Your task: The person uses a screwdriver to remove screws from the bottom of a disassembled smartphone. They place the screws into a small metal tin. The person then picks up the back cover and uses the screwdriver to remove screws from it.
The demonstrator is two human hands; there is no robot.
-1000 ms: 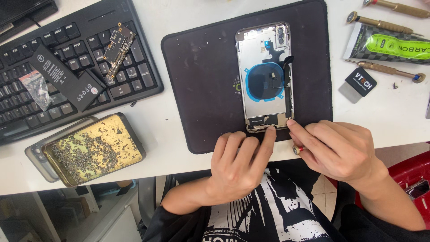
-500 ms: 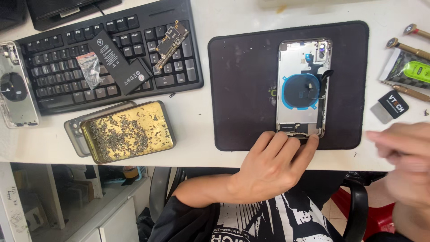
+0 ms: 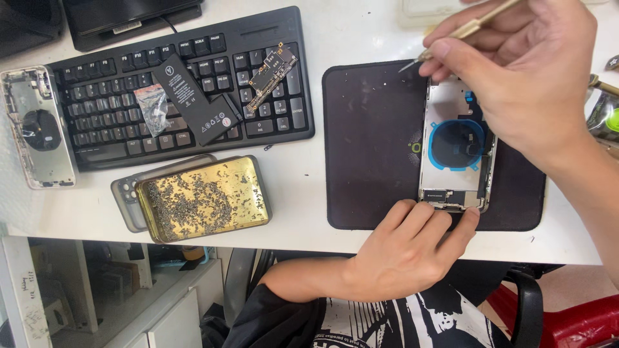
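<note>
Our left hand [image 3: 406, 251] presses flat on the phone [image 3: 456, 151] at the mat's [image 3: 371, 148] near edge; our right hand [image 3: 522, 71] pinches the screwdriver [image 3: 461, 31]. We should keep it steady.

small clear plastic bag [image 3: 152, 103] on black keyboard [image 3: 174, 84], white-printed label on black battery [image 3: 193, 96] beside it

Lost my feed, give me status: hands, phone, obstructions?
Left hand pins opened phone housing on black mat. Right hand holds brass screwdriver over its top. Nothing blocking.
</note>
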